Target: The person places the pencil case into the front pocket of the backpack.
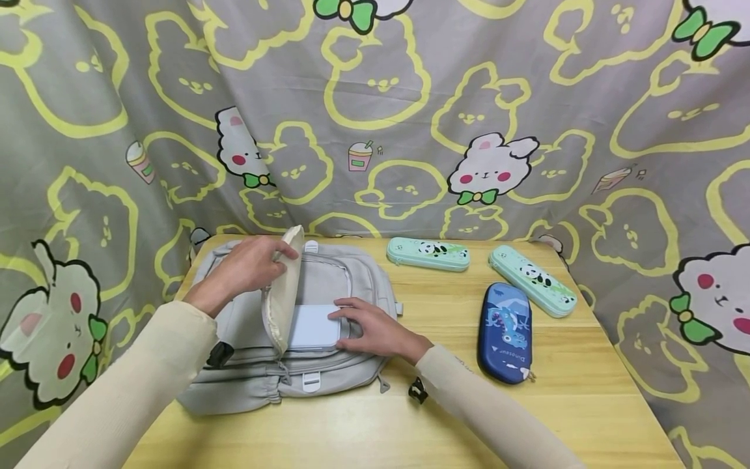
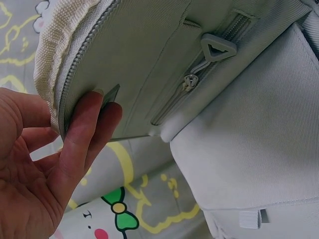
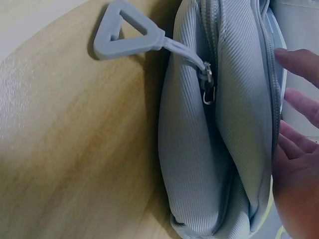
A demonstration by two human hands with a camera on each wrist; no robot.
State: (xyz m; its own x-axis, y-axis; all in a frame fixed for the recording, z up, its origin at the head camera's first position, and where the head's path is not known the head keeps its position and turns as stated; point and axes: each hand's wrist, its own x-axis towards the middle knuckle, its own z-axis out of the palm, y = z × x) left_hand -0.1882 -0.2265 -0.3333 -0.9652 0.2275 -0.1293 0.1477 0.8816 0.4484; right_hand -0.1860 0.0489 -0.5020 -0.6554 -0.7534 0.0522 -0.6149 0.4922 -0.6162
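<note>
A grey backpack [image 1: 363, 280] lies on the table with its front pocket unzipped. My left hand [image 1: 249, 264] pinches the edge of the raised pocket flap [image 1: 287, 286], which has a cream border. In the left wrist view, the flap's inner side shows a small zip with a triangular pull [image 2: 219, 48]. A pale blue-white flat case [image 1: 314, 326] lies in the opened pocket, its left part hidden behind the flap. At its right end, my right hand [image 1: 375, 329] holds it with thumb and fingers. The right wrist view shows these fingers [image 3: 299, 104] against the case's pale edge.
Two mint-green panda pencil cases [image 1: 428, 254] lie at the back right of the wooden table [image 1: 363, 430]. A dark blue dinosaur pencil case [image 1: 506, 332] is right of my right forearm. A black buckle [image 1: 418, 391] lies near that forearm. Patterned curtains [image 1: 387, 98] surround the table.
</note>
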